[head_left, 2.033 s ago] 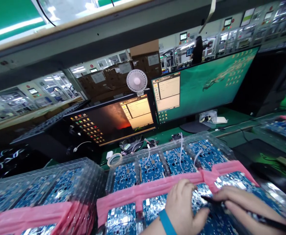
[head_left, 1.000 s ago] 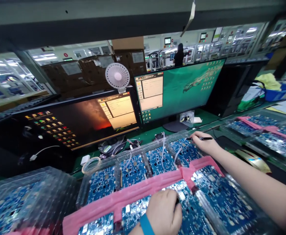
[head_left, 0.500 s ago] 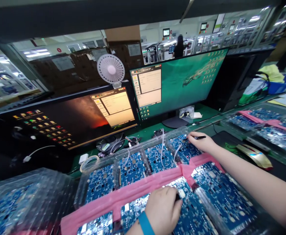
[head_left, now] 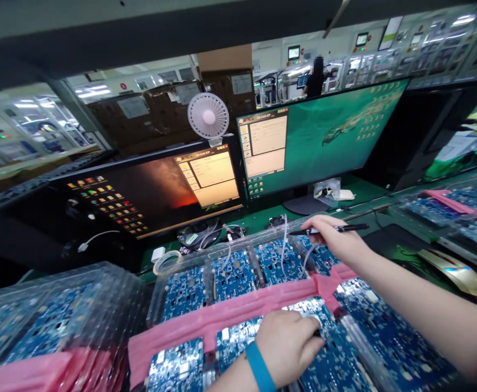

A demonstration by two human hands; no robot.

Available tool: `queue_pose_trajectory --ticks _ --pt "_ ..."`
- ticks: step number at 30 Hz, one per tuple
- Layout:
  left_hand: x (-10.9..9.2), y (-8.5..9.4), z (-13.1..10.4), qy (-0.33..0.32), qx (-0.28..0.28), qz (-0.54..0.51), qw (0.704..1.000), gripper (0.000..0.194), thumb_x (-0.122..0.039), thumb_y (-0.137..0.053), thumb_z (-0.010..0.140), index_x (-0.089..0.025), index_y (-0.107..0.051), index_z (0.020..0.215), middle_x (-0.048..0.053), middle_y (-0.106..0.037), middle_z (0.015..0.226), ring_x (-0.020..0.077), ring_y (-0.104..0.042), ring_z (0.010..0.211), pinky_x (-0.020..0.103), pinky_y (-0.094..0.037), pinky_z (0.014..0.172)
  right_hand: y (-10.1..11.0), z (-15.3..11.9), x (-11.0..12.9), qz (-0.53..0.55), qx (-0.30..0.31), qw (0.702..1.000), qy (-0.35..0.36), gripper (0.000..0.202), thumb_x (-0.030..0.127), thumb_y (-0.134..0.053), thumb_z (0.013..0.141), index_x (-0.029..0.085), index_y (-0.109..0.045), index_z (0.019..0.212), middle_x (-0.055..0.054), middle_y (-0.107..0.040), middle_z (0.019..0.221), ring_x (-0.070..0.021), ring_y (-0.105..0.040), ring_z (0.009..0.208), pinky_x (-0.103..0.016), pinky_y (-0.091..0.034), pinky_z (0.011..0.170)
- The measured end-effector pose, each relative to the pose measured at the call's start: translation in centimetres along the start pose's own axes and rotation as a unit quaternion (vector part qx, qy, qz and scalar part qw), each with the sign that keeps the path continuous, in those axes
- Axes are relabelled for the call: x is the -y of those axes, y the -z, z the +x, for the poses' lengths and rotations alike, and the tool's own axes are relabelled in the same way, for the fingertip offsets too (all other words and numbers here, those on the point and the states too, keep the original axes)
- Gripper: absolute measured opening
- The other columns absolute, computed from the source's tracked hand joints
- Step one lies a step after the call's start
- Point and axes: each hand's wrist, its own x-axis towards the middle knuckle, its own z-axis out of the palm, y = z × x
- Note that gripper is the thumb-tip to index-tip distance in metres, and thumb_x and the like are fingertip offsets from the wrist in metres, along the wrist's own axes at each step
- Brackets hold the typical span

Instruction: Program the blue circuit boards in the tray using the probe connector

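My right hand [head_left: 324,233] is closed on a black pen [head_left: 350,227], held nearly level above the back row of blue circuit boards [head_left: 230,275] in a clear plastic tray [head_left: 157,299]. The pen's tip points left, near a thin white cable [head_left: 284,245]. Over the front boards lies my left hand [head_left: 289,343], with a blue wristband, its fingers curled round a small dark object that is mostly hidden. Pink foam strips [head_left: 222,311] run between the two rows of boards.
Behind the tray stand two lit monitors [head_left: 324,141] and a small white fan [head_left: 208,116]. Stacked trays of boards [head_left: 54,321] are at the left. A gold mouse [head_left: 454,269] lies at the right, near another board tray [head_left: 446,204]. A person [head_left: 315,81] stands far back.
The view has shifted, so most things appear further right. My right hand has moved left across the back boards, and the pen now shows at greater length. My left hand stays over the front boards.
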Motion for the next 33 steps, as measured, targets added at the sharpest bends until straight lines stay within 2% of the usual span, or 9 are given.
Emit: queue_pose_trajectory --ticks 3,5,8,10,14,20,29,33 --pt "0.1 -0.2 -0.2 -0.017 -0.01 0.02 1.0 0.021 -0.035 -0.044 0.082 -0.023 -0.052 0.096 -0.001 -0.061 0.074 0.0156 -0.057 0.068 0.024 -0.04 0.057 -4.9 -0.9 2.0 -0.026 0.078 0.997 -0.003 0.029 0.038 -0.04 0.076 0.018 -0.061 0.076 0.002 -0.052 0.059 -0.0114 -0.048 0.056 -0.018 -0.033 0.046" --pt "0.1 -0.4 -0.3 -0.021 -0.011 0.024 0.999 0.022 -0.036 -0.044 0.082 -0.023 -0.053 0.097 -0.001 -0.061 0.073 0.0153 -0.057 0.067 0.023 -0.04 0.056 -8.3 -1.2 2.3 -0.047 0.124 0.991 0.0 0.025 0.033 -0.04 0.076 0.018 -0.06 0.074 0.003 -0.052 0.058 -0.0102 -0.046 0.053 -0.018 -0.03 0.044" --pt "0.2 -0.7 -0.4 -0.022 -0.011 0.025 0.999 0.023 -0.038 -0.045 0.08 -0.023 -0.055 0.094 0.0 -0.061 0.071 0.015 -0.057 0.063 0.023 -0.04 0.054 -12.2 -1.4 1.6 -0.055 0.144 0.988 0.008 0.023 0.03 -0.04 0.076 0.017 -0.058 0.072 0.004 -0.052 0.059 -0.0101 -0.047 0.056 -0.018 -0.032 0.048" --pt "0.2 -0.9 -0.4 -0.025 -0.013 0.029 0.999 0.022 -0.039 -0.046 0.079 -0.023 -0.057 0.089 0.0 -0.06 0.069 0.0148 -0.057 0.061 0.022 -0.04 0.053 -13.7 -1.3 0.8 -0.059 0.142 0.988 0.009 0.024 0.03 -0.038 0.077 0.017 -0.057 0.073 0.004 -0.053 0.061 -0.0103 -0.048 0.058 -0.018 -0.033 0.051" --pt "0.3 -1.1 -0.4 -0.04 -0.02 0.042 0.998 0.02 -0.04 -0.048 0.078 -0.023 -0.058 0.082 -0.001 -0.06 0.065 0.0144 -0.057 0.058 0.022 -0.039 0.049 -14.7 -0.9 -0.1 -0.067 0.144 0.987 0.019 0.023 0.032 -0.038 0.078 0.017 -0.055 0.071 0.003 -0.053 0.065 -0.0107 -0.049 0.061 -0.018 -0.034 0.054" --pt "0.5 -1.5 -0.4 -0.045 -0.034 0.031 0.998 0.02 -0.04 -0.05 0.077 -0.023 -0.059 0.083 0.0 -0.062 0.067 0.0153 -0.058 0.062 0.023 -0.041 0.052 -15.3 -0.6 -0.6 -0.093 0.145 0.985 0.027 0.024 0.033 -0.039 0.078 0.017 -0.055 0.07 0.003 -0.054 0.065 -0.0119 -0.05 0.063 -0.019 -0.035 0.056" --pt "0.8 -1.9 -0.4 -0.06 -0.04 0.001 0.997 0.025 -0.037 -0.05 0.077 -0.024 -0.057 0.097 0.001 -0.065 0.09 0.0186 -0.06 0.079 0.026 -0.045 0.064 -16.0 -0.5 -0.7 -0.13 0.152 0.979 0.04 0.019 0.031 -0.046 0.076 0.02 -0.062 0.072 0.002 -0.059 0.072 -0.0143 -0.052 0.072 -0.022 -0.036 0.065" --pt "0.7 -1.8 -0.5 -0.05 -0.043 0.009 0.998 0.022 -0.038 -0.051 0.076 -0.025 -0.059 0.092 0.0 -0.065 0.08 0.0173 -0.061 0.071 0.024 -0.044 0.058 -15.4 -0.6 0.1 -0.108 0.168 0.979 0.043 0.021 0.032 -0.045 0.077 0.02 -0.061 0.073 0.003 -0.058 0.071 -0.0128 -0.053 0.069 -0.02 -0.037 0.062"
